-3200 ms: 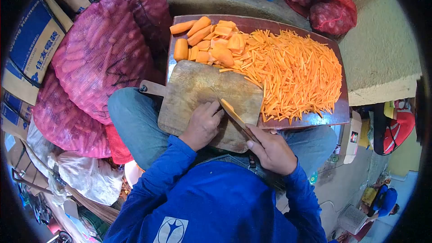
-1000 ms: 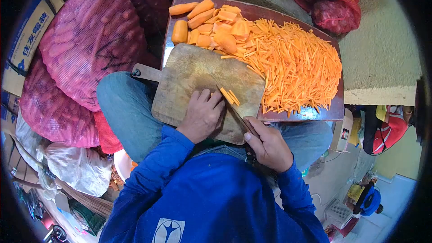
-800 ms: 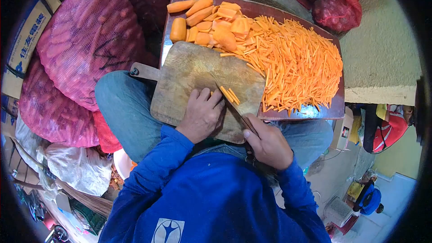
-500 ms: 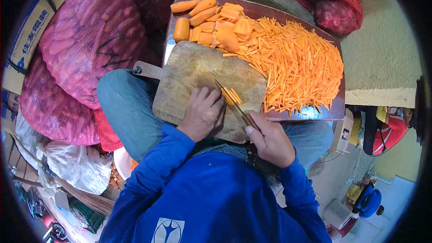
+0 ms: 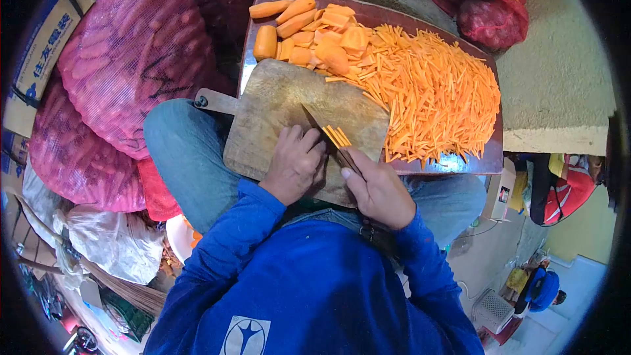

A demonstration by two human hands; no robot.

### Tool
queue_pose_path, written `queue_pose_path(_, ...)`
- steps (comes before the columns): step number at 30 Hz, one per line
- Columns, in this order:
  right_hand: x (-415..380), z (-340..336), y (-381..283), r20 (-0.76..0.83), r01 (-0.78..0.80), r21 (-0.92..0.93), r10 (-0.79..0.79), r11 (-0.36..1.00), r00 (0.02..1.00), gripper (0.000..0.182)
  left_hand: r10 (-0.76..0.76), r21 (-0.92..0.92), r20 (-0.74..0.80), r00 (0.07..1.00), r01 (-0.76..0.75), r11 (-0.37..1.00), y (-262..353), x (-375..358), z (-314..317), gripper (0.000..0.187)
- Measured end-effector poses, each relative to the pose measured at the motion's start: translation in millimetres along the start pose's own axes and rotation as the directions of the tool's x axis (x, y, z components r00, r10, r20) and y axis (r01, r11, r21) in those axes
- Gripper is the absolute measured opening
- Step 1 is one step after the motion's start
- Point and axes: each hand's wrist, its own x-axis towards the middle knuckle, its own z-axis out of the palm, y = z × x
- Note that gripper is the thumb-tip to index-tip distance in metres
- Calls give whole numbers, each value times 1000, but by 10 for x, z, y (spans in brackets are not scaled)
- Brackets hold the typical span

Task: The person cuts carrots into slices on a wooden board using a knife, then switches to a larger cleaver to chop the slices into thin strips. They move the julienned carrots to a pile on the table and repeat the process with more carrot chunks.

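Observation:
A wooden cutting board (image 5: 269, 105) lies over my lap, its handle pointing left. On it my left hand (image 5: 294, 164) is closed, fingers curled down beside the blade; whatever they press on is hidden beneath them. My right hand (image 5: 380, 189) grips a knife (image 5: 317, 120) by its handle, the blade slanting up and left with its tip over the board. A few cut carrot sticks (image 5: 337, 137) lie against the right side of the blade. Past the board, carrot chunks (image 5: 332, 56) and a large heap of carrot strips (image 5: 440, 95) cover a dark red tabletop.
Pink mesh sacks of carrots (image 5: 138, 52) stand at the left, with a white plastic bag (image 5: 115, 240) below them. A red mesh bag (image 5: 493, 23) sits at the back right. Another person (image 5: 544, 289) is at the lower right, near a grey basket (image 5: 493, 311).
My right hand and the knife have shifted left, bringing the blade closer to my left fingers. My left hand stays nearly in place.

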Motion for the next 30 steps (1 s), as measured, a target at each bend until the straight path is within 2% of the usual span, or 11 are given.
queue_pose_path(2, 24, -26, -7, 16, 7, -8, -6, 1000, 1000, 40, 23, -6, -26, 999, -23, 1000, -18, -3, 31, 21)
queue_pose_path(4, -66, -41, -16, -34, 53, 88, -51, 995, 998, 39, 17, -10, -58, 998, -17, 1000, -24, -2, 19, 21)
queue_pose_path(7, -125, 27, 25, -35, 26, 61, -24, 998, 999, 38, -5, 6, -3, 1000, 5, 1000, -16, -30, 3, 21)
queue_pose_path(14, 27, -13, -46, -11, 73, 77, -72, 994, 997, 35, 20, 12, -36, 999, -19, 1000, -25, -5, -8, 22)
queue_pose_path(20, 17, 35, 14, -53, 74, 5, -74, 997, 996, 36, 5, 1, -46, 999, -5, 1000, 5, -19, 31, 22)
queue_pose_path(23, 35, 28, -25, -28, 98, 24, -97, 995, 995, 38, 6, 19, -41, 999, -6, 1000, -46, -40, 28, 22)
queue_pose_path(26, -28, 45, -1, -22, 55, 98, -54, 994, 998, 36, 15, 28, -15, 1000, -15, 1000, -9, -47, -19, 22)
queue_pose_path(29, 68, 64, 33, -28, 38, 32, -37, 999, 999, 38, 12, 10, -27, 1000, -11, 1000, 0, -24, -6, 22)
queue_pose_path(30, 132, 54, 34, -42, 80, 35, -78, 996, 996, 38, 8, 9, -45, 999, -8, 1000, -7, -19, 8, 20)
